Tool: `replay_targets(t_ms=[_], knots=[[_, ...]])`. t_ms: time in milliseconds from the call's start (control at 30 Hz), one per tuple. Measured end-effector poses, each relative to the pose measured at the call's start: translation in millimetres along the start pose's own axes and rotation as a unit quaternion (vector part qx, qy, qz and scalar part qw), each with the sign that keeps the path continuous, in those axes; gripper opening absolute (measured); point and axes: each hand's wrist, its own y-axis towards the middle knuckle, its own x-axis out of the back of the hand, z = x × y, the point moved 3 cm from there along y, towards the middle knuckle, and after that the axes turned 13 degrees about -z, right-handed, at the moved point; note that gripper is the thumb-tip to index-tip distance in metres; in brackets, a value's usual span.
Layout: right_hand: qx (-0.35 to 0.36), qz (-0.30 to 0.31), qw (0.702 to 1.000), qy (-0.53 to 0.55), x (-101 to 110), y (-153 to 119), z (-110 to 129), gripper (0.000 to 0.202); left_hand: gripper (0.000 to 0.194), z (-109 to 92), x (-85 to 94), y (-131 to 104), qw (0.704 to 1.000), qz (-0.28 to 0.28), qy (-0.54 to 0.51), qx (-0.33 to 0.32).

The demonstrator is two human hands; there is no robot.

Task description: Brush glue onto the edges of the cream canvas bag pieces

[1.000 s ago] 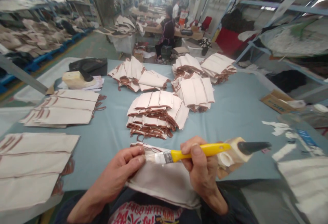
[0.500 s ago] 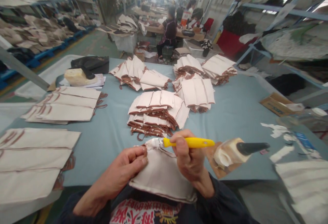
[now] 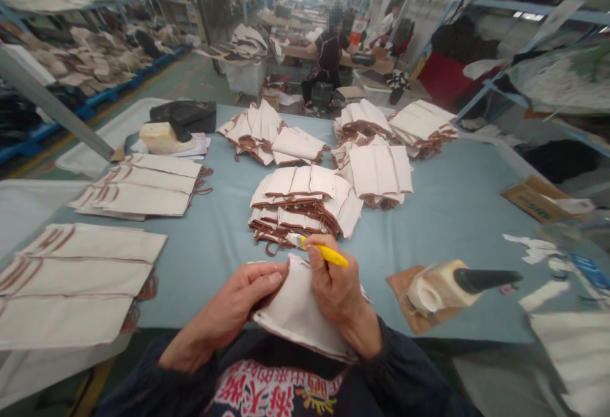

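My left hand (image 3: 250,293) pinches the upper left edge of a cream fabric piece (image 3: 298,306), which tilts in front of my chest. My right hand (image 3: 338,283) is closed around the yellow handle of a brush (image 3: 328,254). The white-coated bristles point left, just above the piece's top corner; whether they touch it I cannot tell. Beyond my hands a pile of cream pieces with brown edges (image 3: 300,182) lies on the blue-grey table. To the right, a glue bottle with a black handle or nozzle (image 3: 441,287) lies on a brown board (image 3: 400,296).
Further stacks of cream pieces (image 3: 381,169) lie at the back. Flat striped stacks (image 3: 86,271) are at the left. White scraps (image 3: 528,248) and an open cardboard box (image 3: 538,198) are on the right. Another person (image 3: 328,54) sits beyond the table.
The brush has moved off the piece's top left edge, tipping so its handle slopes down to the right. The piece has turned slightly in my left hand. The whole view has shifted.
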Motion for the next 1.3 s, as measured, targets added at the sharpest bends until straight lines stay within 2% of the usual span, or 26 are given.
replay_targets(t_ms=[100, 200, 267, 367, 500, 600, 667, 800, 933, 1167, 1233, 1300], knots=[[-0.02, -0.023, 0.999, -0.02, 8, 9, -8, 0.023, 0.058, 3, 16.4, -5, 0.997, -0.01, 0.068, -0.047], [-0.048, -0.037, 0.997, -0.037, 12, 17, -20, 0.026, 0.048, 7, 24.6, -15, 0.986, 0.009, 0.15, -0.071], [-0.06, -0.04, 0.996, -0.043, 9, 19, -28, 0.029, 0.041, 7, 20.9, -20, 0.976, 0.03, 0.198, -0.087], [-0.054, -0.056, 0.996, -0.036, 9, 16, -32, 0.028, 0.037, 1, 6.3, -26, 0.954, 0.04, 0.256, -0.149], [-0.054, -0.108, 0.992, 0.035, 36, 4, -13, 0.02, 0.027, -4, -4.4, -29, 0.933, -0.015, 0.304, -0.193], [-0.052, -0.074, 0.992, 0.083, 60, -6, 14, 0.02, 0.025, 3, -2.3, -29, 0.933, -0.054, 0.299, -0.193], [-0.02, -0.04, 0.995, 0.084, 69, -11, 31, 0.022, 0.027, 9, -0.8, -30, 0.936, -0.077, 0.289, -0.185], [0.059, -0.005, 0.996, 0.061, 67, -17, 49, 0.028, 0.027, 11, -6.6, -32, 0.928, -0.12, 0.283, -0.21], [0.114, 0.054, 0.987, 0.103, 60, -21, 56, 0.031, 0.027, 3, -15.5, -34, 0.922, -0.133, 0.274, -0.24], [0.125, 0.041, 0.984, 0.118, 55, -21, 59, 0.03, 0.026, 1, -18.0, -35, 0.927, -0.13, 0.264, -0.231], [0.079, 0.031, 0.985, 0.15, 51, -21, 53, 0.029, 0.026, 2, -16.8, -34, 0.93, -0.128, 0.257, -0.227], [-0.041, -0.008, 0.982, 0.187, 50, -18, 42, 0.03, 0.022, 3, -13.5, -32, 0.938, -0.134, 0.242, -0.209]])
